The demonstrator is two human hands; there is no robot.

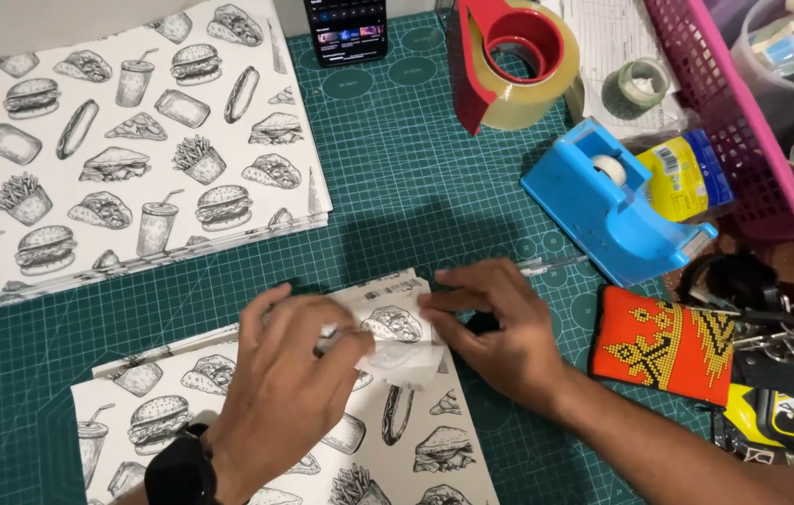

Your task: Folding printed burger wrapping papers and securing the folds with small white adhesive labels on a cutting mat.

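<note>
I see my left hand [294, 374] pressing flat, fingers spread, on a small folded packet [397, 327] of food-print paper, my right hand [495, 327] pinching its right edge, the packet lying atop a printed paper stack [415, 440] on the green cutting mat [415, 187] covering the table.

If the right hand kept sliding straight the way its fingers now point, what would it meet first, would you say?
The right hand points left across the folded printed paper, so it would first meet the left hand, whose fingers already lie close by on that paper.
</note>
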